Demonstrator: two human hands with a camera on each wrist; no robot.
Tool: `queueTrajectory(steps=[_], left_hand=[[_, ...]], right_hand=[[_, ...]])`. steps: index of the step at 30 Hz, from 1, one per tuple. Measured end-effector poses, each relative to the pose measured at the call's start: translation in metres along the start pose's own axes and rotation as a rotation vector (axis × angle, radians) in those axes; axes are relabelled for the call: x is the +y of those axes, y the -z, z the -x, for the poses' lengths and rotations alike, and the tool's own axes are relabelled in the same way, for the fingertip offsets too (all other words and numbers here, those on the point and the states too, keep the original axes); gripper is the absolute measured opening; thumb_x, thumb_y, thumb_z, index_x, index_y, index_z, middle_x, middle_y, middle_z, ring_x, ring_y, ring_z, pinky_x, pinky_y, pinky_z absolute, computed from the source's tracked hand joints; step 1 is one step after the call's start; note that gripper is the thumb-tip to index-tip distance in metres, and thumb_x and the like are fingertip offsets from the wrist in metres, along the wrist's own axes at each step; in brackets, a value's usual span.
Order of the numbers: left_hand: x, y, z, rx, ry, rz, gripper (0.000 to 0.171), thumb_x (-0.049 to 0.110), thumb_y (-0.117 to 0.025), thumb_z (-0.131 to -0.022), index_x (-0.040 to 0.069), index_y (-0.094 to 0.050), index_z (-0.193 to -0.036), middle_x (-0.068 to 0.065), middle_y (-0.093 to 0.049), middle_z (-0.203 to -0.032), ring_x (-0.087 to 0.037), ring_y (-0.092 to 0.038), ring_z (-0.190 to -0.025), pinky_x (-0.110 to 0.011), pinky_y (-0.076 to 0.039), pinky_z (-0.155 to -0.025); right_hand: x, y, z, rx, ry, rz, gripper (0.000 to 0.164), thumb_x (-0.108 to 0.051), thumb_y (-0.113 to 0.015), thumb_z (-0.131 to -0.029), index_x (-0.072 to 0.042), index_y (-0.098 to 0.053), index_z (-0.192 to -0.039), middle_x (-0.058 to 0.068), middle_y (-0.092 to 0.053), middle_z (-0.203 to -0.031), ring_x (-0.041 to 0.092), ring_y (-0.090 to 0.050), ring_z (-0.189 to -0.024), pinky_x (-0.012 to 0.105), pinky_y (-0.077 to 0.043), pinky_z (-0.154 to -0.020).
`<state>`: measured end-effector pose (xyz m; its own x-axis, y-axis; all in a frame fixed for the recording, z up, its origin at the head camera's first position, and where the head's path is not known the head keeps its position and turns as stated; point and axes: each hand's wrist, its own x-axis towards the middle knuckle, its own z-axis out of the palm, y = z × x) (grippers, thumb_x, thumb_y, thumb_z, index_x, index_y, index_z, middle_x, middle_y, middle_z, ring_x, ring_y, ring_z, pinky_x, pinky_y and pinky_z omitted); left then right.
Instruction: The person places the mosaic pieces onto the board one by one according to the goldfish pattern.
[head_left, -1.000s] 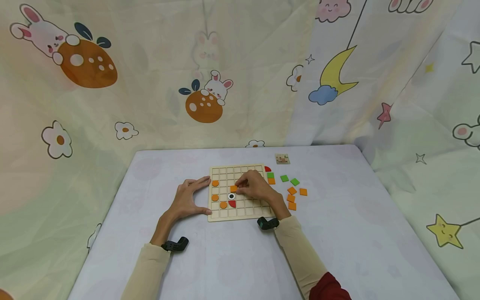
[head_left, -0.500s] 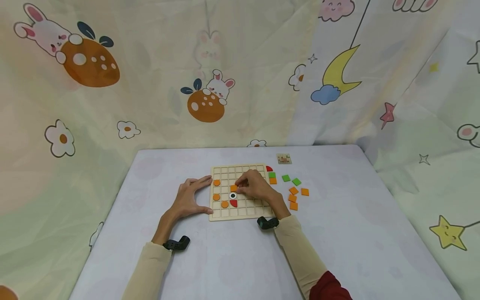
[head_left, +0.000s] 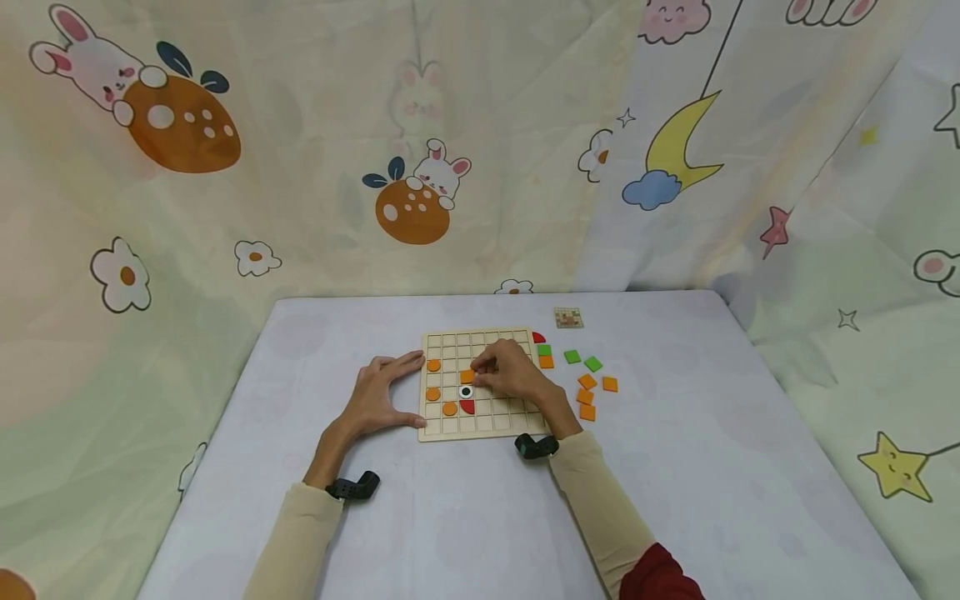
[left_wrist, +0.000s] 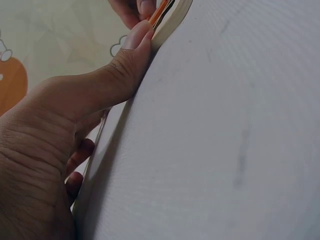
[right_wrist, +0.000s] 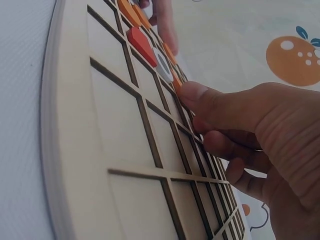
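One orange square [head_left: 467,377] sits on the board [head_left: 495,422], just left of the right hand [head_left: 512,371], whose curled fingers pinch its right edge, and on the eye disc's [head_left: 466,392] far side; the left hand [head_left: 372,396], farther off, spreads wide against the board's left edge.

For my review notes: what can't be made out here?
Head view: the card's pattern, too small to make out in detail.
Head view: some of the board's cells, covered by the right hand.
Right wrist view: part of the orange square, hidden by the right hand.
Right wrist view: most of the left hand, cut off by the top edge.
Left wrist view: the board's face, seen nearly edge-on.
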<state>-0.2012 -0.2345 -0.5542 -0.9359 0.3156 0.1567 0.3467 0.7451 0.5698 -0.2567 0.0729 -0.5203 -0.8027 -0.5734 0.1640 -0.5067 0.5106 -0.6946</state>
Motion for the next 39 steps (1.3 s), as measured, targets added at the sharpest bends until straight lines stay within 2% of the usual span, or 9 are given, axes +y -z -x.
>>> queueTrajectory(steps=[11,24,39], left_hand=[[-0.0023,-0.0008,-0.0003,-0.007,0.000,0.000,0.118,0.060,-0.102,-0.061,0.025,-0.054,-0.163,0.005,-0.047,-0.174,-0.031,-0.047,-0.139,-0.060,-0.032,-0.115],[-0.0003,0.0005,-0.0002,-0.017,0.010,0.012,0.118,0.059,-0.102,-0.061,0.025,-0.054,-0.163,0.006,-0.046,-0.174,-0.032,-0.046,-0.140,-0.060,-0.030,-0.117],[-0.0020,-0.0011,-0.0010,-0.022,0.012,0.001,0.118,0.062,-0.101,-0.061,0.027,-0.053,-0.164,0.007,-0.045,-0.175,-0.032,-0.046,-0.142,-0.061,-0.030,-0.119]], right_hand=[[0.0019,-0.0019,-0.0016,0.004,0.008,0.021,0.014,-0.009,-0.089,-0.092,-0.004,-0.086,-0.104,0.005,-0.084,-0.097,0.008,-0.068,-0.077,0.023,-0.054,-0.070],[0.0006,-0.0046,-0.0030,0.005,0.012,0.018,0.013,-0.010,-0.088,-0.092,-0.004,-0.087,-0.104,0.005,-0.084,-0.097,0.006,-0.067,-0.077,0.022,-0.055,-0.071],[-0.0059,0.0032,0.0012,0.013,-0.053,0.009,0.016,-0.012,-0.088,-0.093,-0.004,-0.086,-0.106,0.004,-0.083,-0.099,0.010,-0.070,-0.082,0.025,-0.057,-0.073]])
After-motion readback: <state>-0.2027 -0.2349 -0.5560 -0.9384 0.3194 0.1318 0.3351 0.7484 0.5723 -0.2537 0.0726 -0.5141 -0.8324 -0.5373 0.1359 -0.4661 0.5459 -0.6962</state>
